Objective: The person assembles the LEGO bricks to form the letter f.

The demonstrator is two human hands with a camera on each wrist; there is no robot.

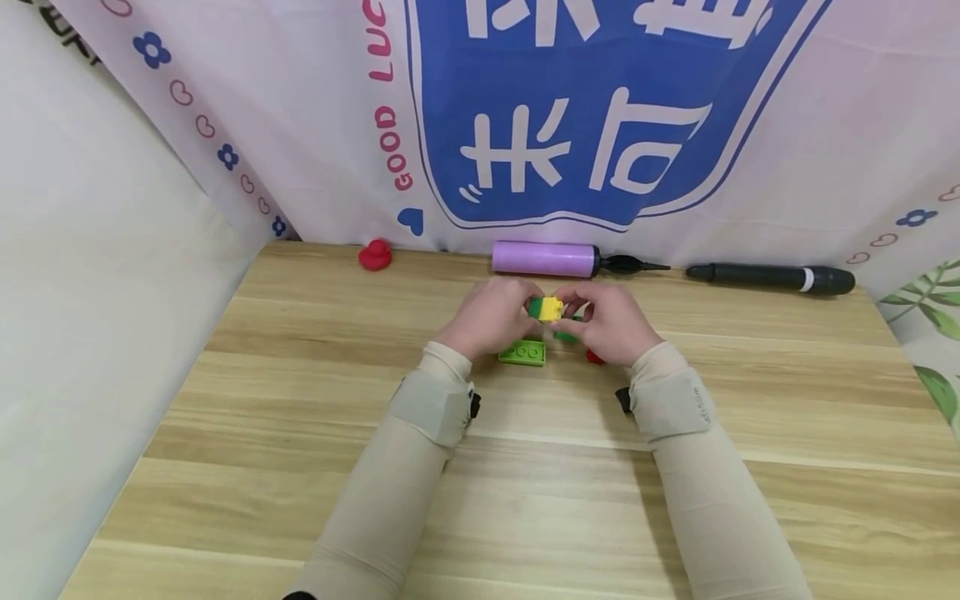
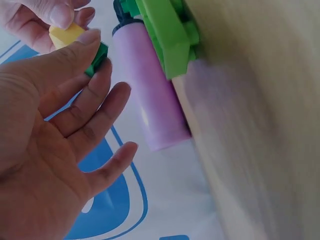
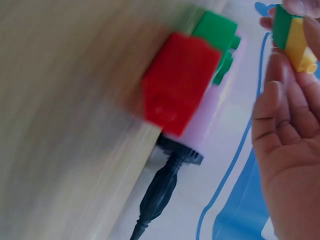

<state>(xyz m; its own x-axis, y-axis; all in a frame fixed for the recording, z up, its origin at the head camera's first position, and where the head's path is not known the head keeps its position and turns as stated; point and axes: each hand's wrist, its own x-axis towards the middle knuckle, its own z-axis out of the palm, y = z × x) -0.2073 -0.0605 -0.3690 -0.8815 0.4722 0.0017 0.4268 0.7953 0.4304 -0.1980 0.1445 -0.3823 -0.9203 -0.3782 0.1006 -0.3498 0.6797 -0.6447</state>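
Over the table, both hands hold a yellow brick and a dark green brick that sit against each other. My left hand pinches the pair between thumb and fingers, mostly at the green side. From the other side, my right hand grips the yellow brick with thumb and fingertips. Below them on the table lies a light green brick with studs. Partly behind the right hand are another green brick and a red brick, larger in the right wrist view.
Along the back edge of the wooden table lie a red rubber duck, a purple hand pump with a black nozzle, and a black microphone-like object. A printed cloth hangs behind.
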